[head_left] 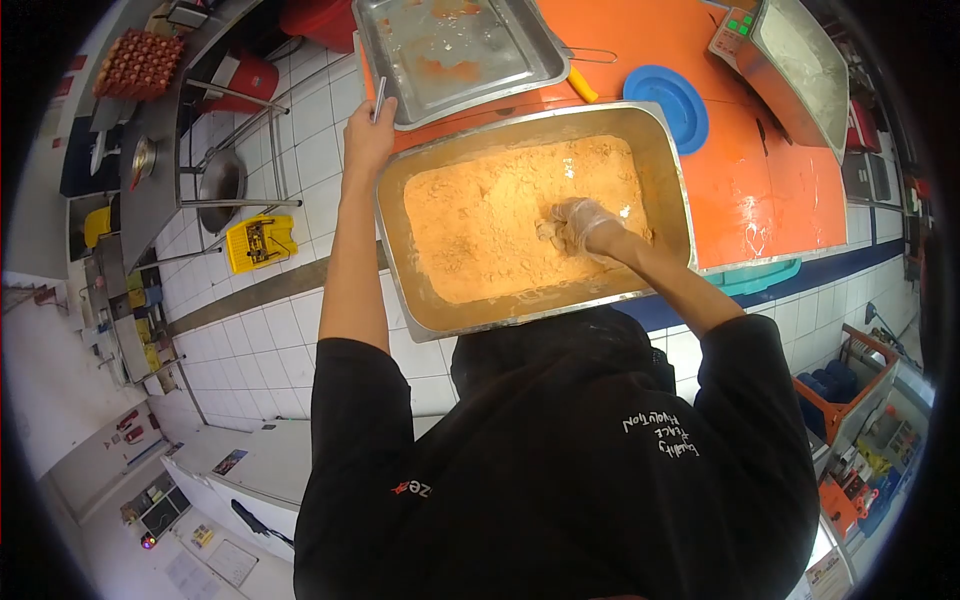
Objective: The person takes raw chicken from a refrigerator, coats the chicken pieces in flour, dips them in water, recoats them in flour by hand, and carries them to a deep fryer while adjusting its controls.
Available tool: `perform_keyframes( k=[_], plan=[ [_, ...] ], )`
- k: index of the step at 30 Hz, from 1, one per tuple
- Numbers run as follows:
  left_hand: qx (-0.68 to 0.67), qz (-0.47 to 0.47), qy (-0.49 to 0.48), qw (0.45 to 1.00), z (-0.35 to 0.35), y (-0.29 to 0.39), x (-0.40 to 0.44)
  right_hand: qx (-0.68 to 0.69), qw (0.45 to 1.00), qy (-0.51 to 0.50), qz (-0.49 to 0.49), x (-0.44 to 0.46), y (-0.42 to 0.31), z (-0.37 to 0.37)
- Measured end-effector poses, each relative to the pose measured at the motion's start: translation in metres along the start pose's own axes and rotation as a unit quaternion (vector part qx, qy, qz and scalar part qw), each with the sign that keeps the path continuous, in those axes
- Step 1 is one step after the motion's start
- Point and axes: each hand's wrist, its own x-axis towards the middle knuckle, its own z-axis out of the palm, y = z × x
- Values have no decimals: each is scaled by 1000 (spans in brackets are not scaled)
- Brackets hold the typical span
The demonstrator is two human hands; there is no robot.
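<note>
A deep metal pan (395,250) tilts across the corner of the orange table, full of pale orange breading flour (480,215) with small lumps. My right hand (585,225), in a clear plastic glove, reaches into the right half of the flour. Its fingers are closed around a flour-coated lump (548,228); the fingertips are partly covered. Beyond the pan's left corner, my bare left hand (370,135) is closed on a thin metal utensil (379,98), whose kind I cannot make out. That hand is beside a shallow metal tray (450,60) with orange residue.
On the orange table (745,200) are a blue plate (667,105), a yellow-handled utensil (582,86) and a metal container (800,65) beside a green-lit digital display (735,25). A yellow crate (260,243) lies on the tiled floor at left, near a metal-legged stand. Egg trays (138,65) sit farther back.
</note>
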Motion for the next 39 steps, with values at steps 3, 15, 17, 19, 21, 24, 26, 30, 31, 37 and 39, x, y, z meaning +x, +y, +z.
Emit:
perform_keyframes(
  k=[3, 15, 17, 19, 21, 24, 26, 30, 31, 37, 39],
  plan=[
    [-17, -3, 31, 999, -10, 11, -17, 334, 939, 12, 76, 1, 6, 8],
    [-196, 2, 100, 976, -55, -12, -91, 380, 919, 93, 49, -2, 29, 6],
    [-202, -8, 114, 973, -71, -16, -113, 280, 951, 126, 46, -13, 12, -13],
    [-281, -46, 126, 950, -87, -14, -140, 350, 929, 116, 34, -22, 2, -28],
    [-294, -65, 151, 942, -96, -14, -164, 363, 922, 126, 51, -28, -2, -30],
    [-309, -74, 186, 930, -104, -23, -193, 329, 929, 162, 59, -28, 12, -27],
    [-311, -66, 198, 927, -105, -28, -209, 280, 941, 185, 50, -23, 26, -23],
    [-356, -101, 229, 900, -98, -25, -238, 270, 943, 177, 80, -28, 23, -21],
    [-357, -119, 224, 899, -97, -28, -244, 275, 943, 168, 88, -30, 21, -19],
    [-382, -143, 217, 887, -84, -35, -266, 39, 985, 158, -64, -35, 40, -11],
    [-380, -157, 209, 887, -81, -39, -271, -129, 970, 180, -100, -34, 41, -14]
  ],
)
